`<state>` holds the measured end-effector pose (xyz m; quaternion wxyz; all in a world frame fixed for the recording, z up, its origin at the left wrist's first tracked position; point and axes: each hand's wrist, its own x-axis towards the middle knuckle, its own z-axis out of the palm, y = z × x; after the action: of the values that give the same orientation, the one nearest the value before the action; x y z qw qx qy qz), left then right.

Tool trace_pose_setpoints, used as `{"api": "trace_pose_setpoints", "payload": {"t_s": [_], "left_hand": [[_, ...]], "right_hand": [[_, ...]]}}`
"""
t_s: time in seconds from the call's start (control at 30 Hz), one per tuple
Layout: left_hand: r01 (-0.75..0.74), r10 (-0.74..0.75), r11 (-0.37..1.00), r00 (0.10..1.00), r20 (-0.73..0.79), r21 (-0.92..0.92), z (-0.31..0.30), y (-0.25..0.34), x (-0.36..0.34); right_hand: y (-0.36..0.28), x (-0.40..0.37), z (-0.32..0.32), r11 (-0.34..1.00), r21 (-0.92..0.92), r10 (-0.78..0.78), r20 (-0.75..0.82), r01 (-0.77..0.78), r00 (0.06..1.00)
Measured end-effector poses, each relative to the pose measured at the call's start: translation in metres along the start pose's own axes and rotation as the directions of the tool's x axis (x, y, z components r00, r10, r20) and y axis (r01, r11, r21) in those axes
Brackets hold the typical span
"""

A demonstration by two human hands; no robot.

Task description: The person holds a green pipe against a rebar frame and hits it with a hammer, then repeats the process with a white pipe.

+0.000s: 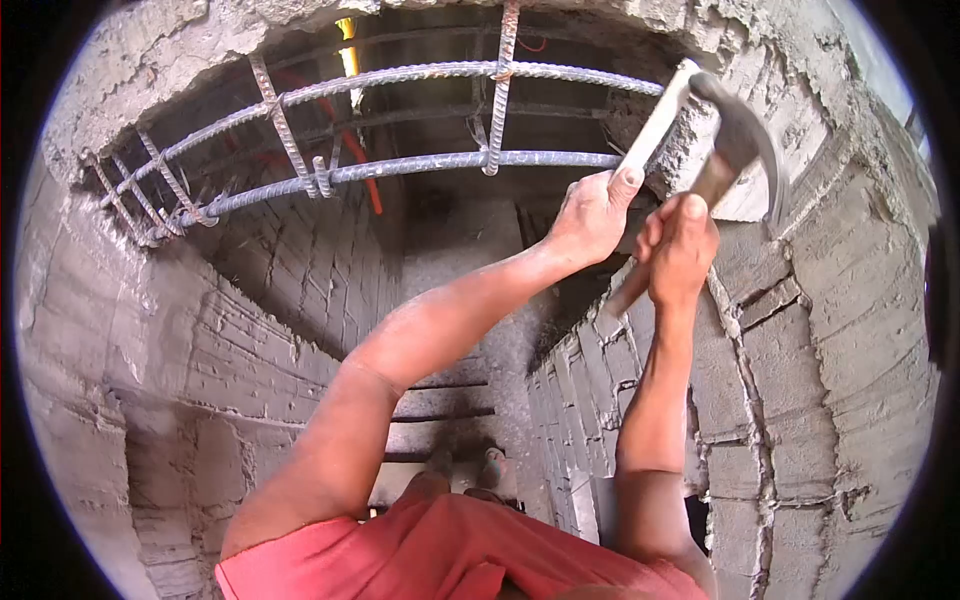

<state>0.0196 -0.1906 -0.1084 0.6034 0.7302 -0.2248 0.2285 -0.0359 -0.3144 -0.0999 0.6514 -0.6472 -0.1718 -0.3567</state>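
Note:
My left hand (590, 220) is closed around the lower end of a pale, flat strip (660, 118), its thumb lying along the strip. The strip slants up to the right, over the right ends of the rebar and beside a rough concrete edge. Just to the right, my right hand (680, 245) grips a claw hammer (738, 140) by its wooden handle. The dark hammer head is raised close to the strip's top end, slightly blurred, with its curved claw pointing down to the right.
Ribbed rebar (400, 165) with cross ties spans the opening ahead. A red-orange tube (372, 190) hangs behind the bars. A rough mortared block wall (800, 400) stands on the right, another wall (200, 340) on the left. Below, my feet stand on narrow boards (440, 402).

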Motion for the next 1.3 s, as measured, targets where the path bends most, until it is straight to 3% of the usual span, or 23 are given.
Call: {"api": "trace_pose_setpoints", "payload": {"t_s": [0.03,0.1,0.13,0.23,0.33,0.37,0.4,0.43,0.5,0.57,0.63,0.7,0.8,0.83,0.87,0.9,0.93,0.97,1.0,1.03,1.1,1.2,1.3], "left_hand": [[0.026,-0.026,1.0,0.999,0.019,0.012,-0.002,0.0,-0.001],[0.024,-0.025,1.0,1.0,0.015,0.018,0.0,-0.004,-0.005],[0.027,-0.027,1.0,0.999,0.021,-0.002,0.003,-0.006,-0.008],[0.033,-0.032,0.998,0.999,0.034,-0.044,0.001,-0.006,-0.003],[0.055,-0.052,0.997,0.998,0.048,-0.057,0.001,-0.011,-0.003],[0.068,-0.064,0.995,0.997,0.053,-0.075,0.001,-0.012,-0.004],[0.079,-0.074,0.993,0.996,0.052,-0.091,0.002,-0.012,-0.004],[0.083,-0.079,0.993,0.996,0.048,-0.087,0.004,-0.01,-0.008],[0.114,-0.11,0.99,0.993,0.05,-0.078,0.004,-0.006,-0.008],[0.108,-0.104,0.989,0.994,0.038,-0.101,0.006,-0.008,-0.011],[0.131,-0.122,0.985,0.989,0.082,-0.116,0.004,-0.014,-0.007],[0.127,-0.119,0.987,0.99,0.079,-0.102,0.003,-0.014,-0.007],[0.11,-0.1,0.986,0.992,0.081,-0.123,0.002,-0.012,-0.008],[0.124,-0.119,0.99,0.99,0.075,-0.061,-0.001,-0.008,-0.008],[0.141,-0.141,0.99,0.988,0.063,0.004,-0.003,-0.004,-0.009],[0.146,-0.146,0.989,0.987,0.067,0.014,-0.004,-0.002,-0.012],[-0.046,0.046,0.999,0.999,0.001,0.018,-0.006,-0.001,-0.009],[-0.235,0.236,0.972,0.97,-0.067,0.023,-0.007,-0.001,-0.006],[0.061,-0.049,0.99,0.994,0.094,-0.127,-0.005,-0.022,-0.006],[-0.032,0.027,0.998,0.994,0.106,0.052,-0.01,-0.018,0.002],[0.218,-0.226,0.974,0.965,0.136,0.068,-0.017,0.002,-0.003],[0.064,-0.06,0.994,0.997,0.042,-0.092,-0.009,-0.005,-0.016],[0.136,-0.119,0.958,0.99,0.081,-0.254,-0.008,0.0,-0.022]], "right_hand": [[0.002,0.0,-0.002,0.947,0.215,0.224,0.083,-0.237,0.971],[-0.011,-0.011,-0.014,0.854,0.514,0.044,0.078,-0.078,0.996],[-0.032,-0.015,-0.012,0.951,0.284,-0.099,-0.092,0.121,0.991],[-0.062,-0.002,-0.037,0.648,0.724,-0.337,-0.007,0.237,0.942],[-0.064,0.007,-0.033,0.581,0.514,-0.641,-0.188,0.631,0.744],[-0.017,0.001,-0.017,0.672,0.626,-0.319,-0.237,0.395,0.918],[0.022,-0.001,-0.006,0.956,-0.242,-0.18,-0.038,0.166,0.983],[0.012,0.011,0.002,0.971,0.154,0.159,0.148,-0.182,0.976],[0.0,0.004,0.002,0.923,0.357,0.13,0.058,-0.142,0.99],[-0.035,-0.002,-0.006,0.964,0.254,-0.06,-0.101,0.084,0.993],[-0.057,0.008,-0.048,0.644,0.74,-0.328,0.037,0.195,0.944],[-0.099,0.011,-0.061,0.659,0.506,-0.606,-0.083,0.557,0.791],[-0.046,0.016,-0.024,0.626,0.534,-0.604,-0.129,0.568,0.787],[0.012,0.016,0.002,0.805,-0.199,-0.588,-0.142,0.559,0.796],[0.006,0.021,0.0,0.965,-0.114,0.25,0.144,-0.235,0.958],[-0.002,0.027,0.013,0.963,-0.148,0.253,0.215,-0.224,0.943],[-0.027,0.026,0.025,0.921,-0.358,-0.052,0.276,0.152,0.96],[-0.036,0.028,0.03,0.923,-0.101,-0.327,0.304,0.372,0.895],[-0.047,0.02,0.035,0.925,-0.064,-0.345,0.268,0.374,0.9],[-0.06,0.015,0.036,0.923,-0.03,-0.367,0.226,0.383,0.903],[-0.088,0.017,0.031,0.973,0.052,-0.229,0.141,0.224,0.963],[-0.029,-0.011,0.014,0.888,0.391,-0.214,-0.112,0.241,0.97],[-0.011,-0.031,-0.003,0.724,0.674,-0.173,-0.025,0.145,0.985]]}}
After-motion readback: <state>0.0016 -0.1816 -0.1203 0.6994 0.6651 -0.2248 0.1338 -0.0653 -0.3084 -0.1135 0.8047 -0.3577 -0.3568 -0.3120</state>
